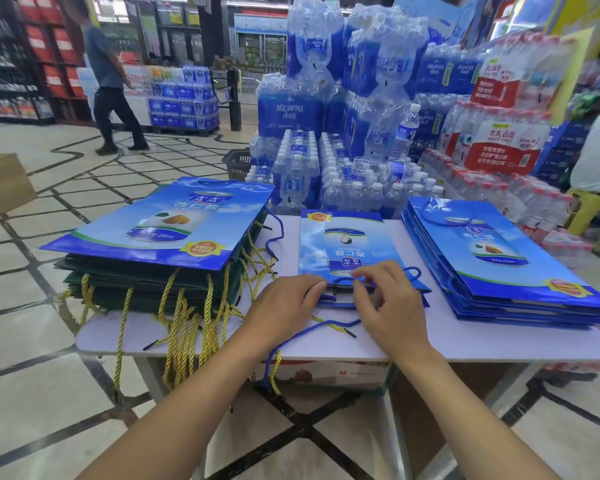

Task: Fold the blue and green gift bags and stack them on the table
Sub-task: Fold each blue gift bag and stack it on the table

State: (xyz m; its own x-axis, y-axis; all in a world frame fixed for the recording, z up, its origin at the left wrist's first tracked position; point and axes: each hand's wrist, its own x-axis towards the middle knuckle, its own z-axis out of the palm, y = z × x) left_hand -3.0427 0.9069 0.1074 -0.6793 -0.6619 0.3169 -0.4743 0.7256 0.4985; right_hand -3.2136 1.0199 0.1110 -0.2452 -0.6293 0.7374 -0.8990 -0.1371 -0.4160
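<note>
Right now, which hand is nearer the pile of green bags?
Left. The left hand sits just right of the green bag pile; the right hand is farther right, on the middle blue bag.
</note>
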